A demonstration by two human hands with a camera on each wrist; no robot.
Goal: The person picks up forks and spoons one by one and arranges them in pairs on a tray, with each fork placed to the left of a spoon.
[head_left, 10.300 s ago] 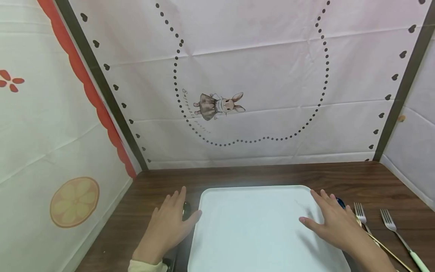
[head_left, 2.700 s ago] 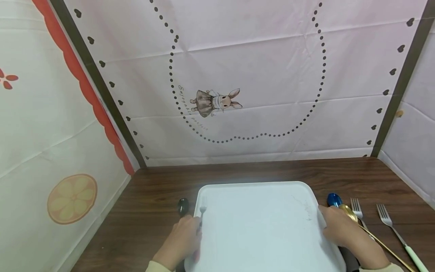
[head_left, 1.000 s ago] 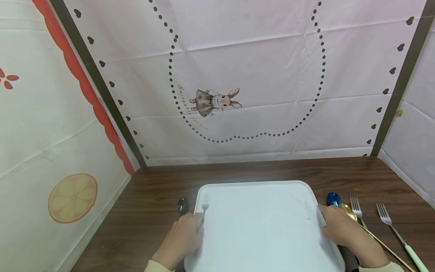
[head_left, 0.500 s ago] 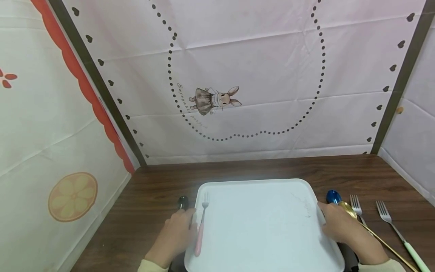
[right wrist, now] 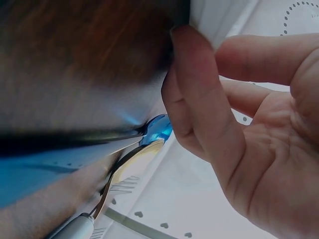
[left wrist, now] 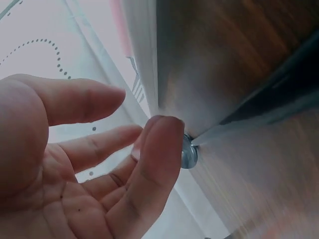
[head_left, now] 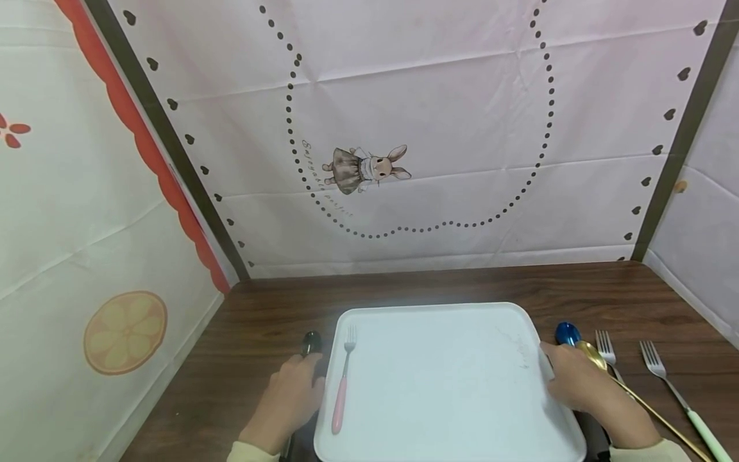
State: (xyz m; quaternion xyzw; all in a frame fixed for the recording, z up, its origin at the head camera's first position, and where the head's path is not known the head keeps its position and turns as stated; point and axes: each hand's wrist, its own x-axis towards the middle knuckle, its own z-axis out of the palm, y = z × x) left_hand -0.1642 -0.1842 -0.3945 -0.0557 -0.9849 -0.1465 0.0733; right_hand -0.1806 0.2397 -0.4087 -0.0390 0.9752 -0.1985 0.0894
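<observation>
A white tray lies on the wooden table. Along its left side, inside the rim, rests a pink-handled fork, tines pointing away. My left hand is just left of the tray, over a dark spoon whose handle it mostly hides. In the left wrist view its fingers are loosely bent, a gap separates thumb from forefinger, and they hold nothing. At the tray's right edge, my right hand pinches the rim between thumb and bent fingers, as the right wrist view shows.
Right of the tray lie a blue spoon, a gold spoon, a fork partly under the gold spoon's handle, and a green-handled fork. White cloth walls border the table.
The pink-handled fork, which my left hand was holding at the tray's left side, now lies on the tray. That hand has let go and moved left to the dark spoon. My right hand stays put.
</observation>
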